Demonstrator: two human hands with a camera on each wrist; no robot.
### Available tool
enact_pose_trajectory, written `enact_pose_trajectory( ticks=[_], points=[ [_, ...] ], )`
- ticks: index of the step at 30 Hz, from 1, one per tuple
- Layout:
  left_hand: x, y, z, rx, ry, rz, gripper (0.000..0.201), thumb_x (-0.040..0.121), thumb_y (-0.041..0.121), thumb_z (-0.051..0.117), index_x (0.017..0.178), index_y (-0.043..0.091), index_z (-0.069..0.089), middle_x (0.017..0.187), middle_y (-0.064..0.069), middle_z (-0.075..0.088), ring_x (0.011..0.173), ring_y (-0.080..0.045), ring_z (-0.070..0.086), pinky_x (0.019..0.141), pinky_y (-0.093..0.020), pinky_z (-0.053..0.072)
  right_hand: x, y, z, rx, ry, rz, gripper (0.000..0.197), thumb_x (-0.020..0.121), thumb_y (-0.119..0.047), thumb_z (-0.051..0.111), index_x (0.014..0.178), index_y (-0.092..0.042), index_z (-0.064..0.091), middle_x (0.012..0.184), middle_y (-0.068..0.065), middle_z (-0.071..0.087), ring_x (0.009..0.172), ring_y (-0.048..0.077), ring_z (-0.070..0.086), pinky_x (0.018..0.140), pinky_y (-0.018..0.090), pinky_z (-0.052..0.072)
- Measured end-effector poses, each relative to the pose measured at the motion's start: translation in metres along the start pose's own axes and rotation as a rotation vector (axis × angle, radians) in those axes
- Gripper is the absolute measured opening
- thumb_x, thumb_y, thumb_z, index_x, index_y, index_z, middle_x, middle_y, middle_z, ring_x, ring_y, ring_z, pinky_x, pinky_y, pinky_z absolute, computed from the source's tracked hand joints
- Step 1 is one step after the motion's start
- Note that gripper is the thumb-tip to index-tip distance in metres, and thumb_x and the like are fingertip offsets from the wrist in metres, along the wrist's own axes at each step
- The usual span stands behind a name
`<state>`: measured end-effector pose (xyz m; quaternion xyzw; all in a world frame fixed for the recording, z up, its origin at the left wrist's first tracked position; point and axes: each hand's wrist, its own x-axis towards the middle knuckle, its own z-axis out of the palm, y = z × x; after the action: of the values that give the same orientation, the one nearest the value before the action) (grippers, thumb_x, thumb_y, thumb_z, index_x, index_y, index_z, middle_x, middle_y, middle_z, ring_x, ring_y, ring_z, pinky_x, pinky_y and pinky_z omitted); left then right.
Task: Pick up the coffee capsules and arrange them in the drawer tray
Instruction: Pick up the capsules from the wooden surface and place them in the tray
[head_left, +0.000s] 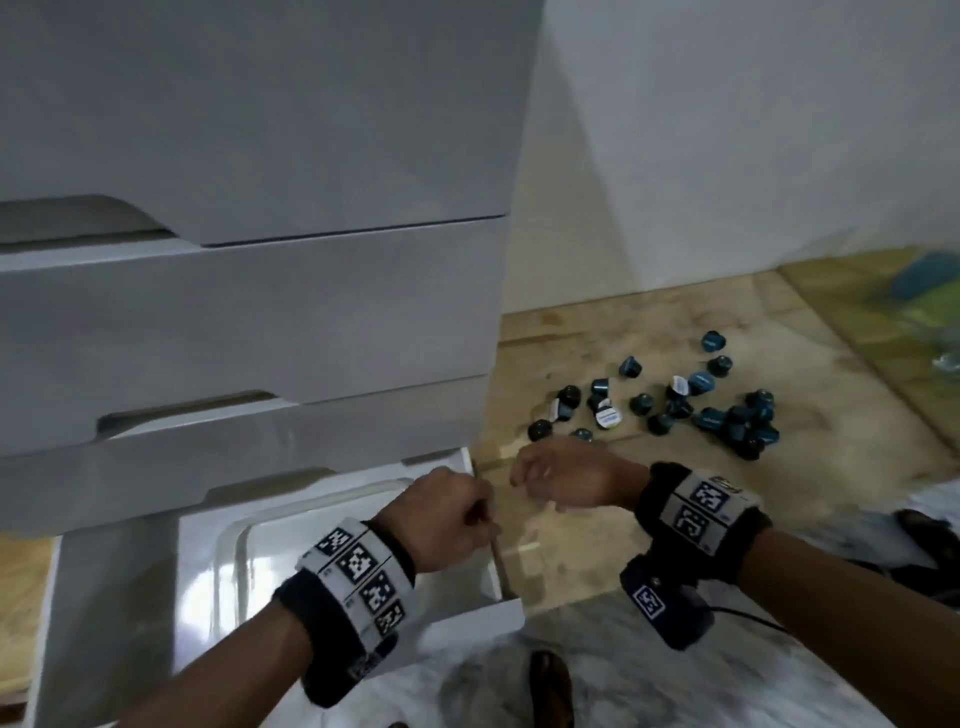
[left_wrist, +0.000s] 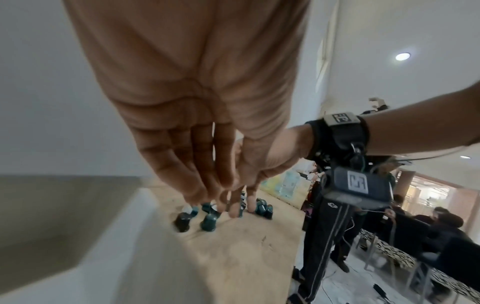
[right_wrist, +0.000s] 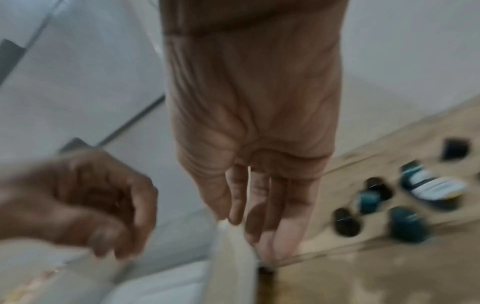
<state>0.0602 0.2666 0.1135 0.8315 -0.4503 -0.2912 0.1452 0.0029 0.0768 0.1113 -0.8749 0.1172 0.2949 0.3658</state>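
Observation:
Many dark teal and black coffee capsules (head_left: 670, 402) lie scattered on the wooden tabletop, right of a white drawer unit; they also show as capsules (left_wrist: 207, 220) and capsules (right_wrist: 405, 224). The bottom drawer (head_left: 457, 618) is pulled out with a clear tray (head_left: 291, 525) inside and no capsule visible in it. My left hand (head_left: 465, 512) hovers over the drawer's right edge, its fingers (left_wrist: 197, 185) loose and holding nothing. My right hand (head_left: 540, 475) hangs just right of the drawer, short of the nearest capsules, its fingers (right_wrist: 272, 205) relaxed and holding nothing.
The upper drawers (head_left: 260, 322) of the unit are closed and overhang the open one. A blue-green bag (head_left: 924, 280) lies at the table's back right. A white wall (head_left: 727, 130) stands behind. Seated people and a standing person (left_wrist: 330, 236) are off the table's right side.

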Motion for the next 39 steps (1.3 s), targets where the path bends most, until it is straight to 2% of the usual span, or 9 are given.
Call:
enact_pose_trajectory(
  ticks=[2, 5, 9, 18, 23, 26, 30, 34, 39],
  points=[
    [0.046, 0.022, 0.009, -0.029, 0.089, -0.048, 0.009, 0.081, 0.024, 0.060, 0.084, 0.017, 0.064, 0.091, -0.006, 0.070, 0.088, -0.025, 0.064, 0.075, -0.029, 0.049, 0.011, 0.044, -0.016, -0.153, 0.199, 0.014, 0.022, 0.092, -0.015, 0.051, 0.108, -0.008, 0.066, 0.097, 0.006, 0.066, 0.099, 0.026, 0.063, 0.083, 0.033, 0.051],
    [0.119, 0.038, 0.020, -0.055, 0.164, -0.199, 0.021, 0.084, 0.021, 0.061, 0.103, 0.012, 0.062, 0.111, -0.011, 0.064, 0.105, -0.029, 0.059, 0.085, -0.031, 0.045, 0.035, 0.099, -0.024, -0.167, 0.375, 0.035, 0.023, 0.090, -0.016, 0.049, 0.108, -0.011, 0.063, 0.110, 0.013, 0.064, 0.102, 0.032, 0.061, 0.083, 0.042, 0.051],
    [0.196, 0.028, 0.041, -0.032, 0.155, -0.351, 0.032, 0.085, 0.022, 0.060, 0.111, 0.005, 0.052, 0.118, -0.017, 0.055, 0.107, -0.034, 0.055, 0.083, -0.035, 0.043, 0.066, 0.145, -0.018, -0.197, 0.414, 0.052, 0.038, 0.090, -0.015, 0.055, 0.127, -0.012, 0.050, 0.127, 0.012, 0.050, 0.108, 0.034, 0.057, 0.082, 0.037, 0.046],
    [0.245, 0.011, 0.087, -0.018, 0.132, -0.483, 0.031, 0.087, 0.014, 0.057, 0.116, 0.005, 0.055, 0.116, -0.021, 0.057, 0.107, -0.039, 0.055, 0.088, -0.039, 0.045, 0.085, 0.172, -0.005, -0.167, 0.482, -0.033, 0.032, 0.087, -0.008, 0.054, 0.119, -0.010, 0.054, 0.121, 0.010, 0.054, 0.097, 0.035, 0.060, 0.078, 0.041, 0.050],
    [0.214, 0.038, 0.074, -0.071, 0.172, -0.417, 0.031, 0.085, 0.016, 0.058, 0.113, 0.003, 0.053, 0.115, -0.021, 0.058, 0.105, -0.037, 0.056, 0.085, -0.036, 0.046, 0.054, 0.164, -0.010, -0.062, 0.570, -0.077, 0.025, 0.085, -0.010, 0.057, 0.110, -0.011, 0.057, 0.103, 0.011, 0.059, 0.089, 0.032, 0.059, 0.065, 0.030, 0.038],
    [0.171, 0.067, 0.051, -0.119, 0.209, -0.321, 0.032, 0.085, 0.015, 0.057, 0.114, 0.002, 0.050, 0.108, -0.020, 0.063, 0.102, -0.036, 0.059, 0.075, -0.030, 0.042, 0.022, 0.148, -0.016, 0.040, 0.612, -0.164, 0.029, 0.085, -0.010, 0.061, 0.114, -0.014, 0.063, 0.101, 0.009, 0.061, 0.085, 0.025, 0.061, 0.072, 0.034, 0.049],
    [0.089, 0.070, 0.031, -0.236, 0.236, -0.144, 0.036, 0.084, 0.013, 0.061, 0.118, 0.019, 0.054, 0.109, -0.011, 0.060, 0.101, -0.026, 0.058, 0.085, -0.032, 0.049, -0.014, 0.108, -0.013, 0.102, 0.557, -0.221, 0.028, 0.089, -0.011, 0.058, 0.112, -0.023, 0.069, 0.100, 0.003, 0.061, 0.087, 0.014, 0.061, 0.081, 0.028, 0.052],
    [0.002, 0.039, 0.016, -0.330, 0.237, -0.116, 0.028, 0.085, 0.012, 0.062, 0.109, 0.026, 0.065, 0.104, 0.000, 0.061, 0.097, -0.017, 0.060, 0.086, -0.024, 0.048, -0.037, 0.049, 0.013, 0.224, 0.516, -0.274, 0.026, 0.087, -0.007, 0.061, 0.104, -0.025, 0.071, 0.097, 0.002, 0.062, 0.088, 0.009, 0.061, 0.078, 0.018, 0.050],
    [-0.079, -0.028, -0.005, -0.965, 0.231, -0.264, 0.023, 0.079, -0.005, 0.068, 0.097, 0.008, 0.070, 0.083, -0.006, 0.063, 0.073, -0.017, 0.062, 0.083, -0.039, 0.059, -0.031, -0.024, 0.055, 0.169, 0.343, -0.269, 0.025, 0.077, -0.010, 0.068, 0.097, -0.025, 0.067, 0.092, -0.006, 0.059, 0.081, 0.008, 0.058, 0.073, 0.018, 0.047]
  ],
)
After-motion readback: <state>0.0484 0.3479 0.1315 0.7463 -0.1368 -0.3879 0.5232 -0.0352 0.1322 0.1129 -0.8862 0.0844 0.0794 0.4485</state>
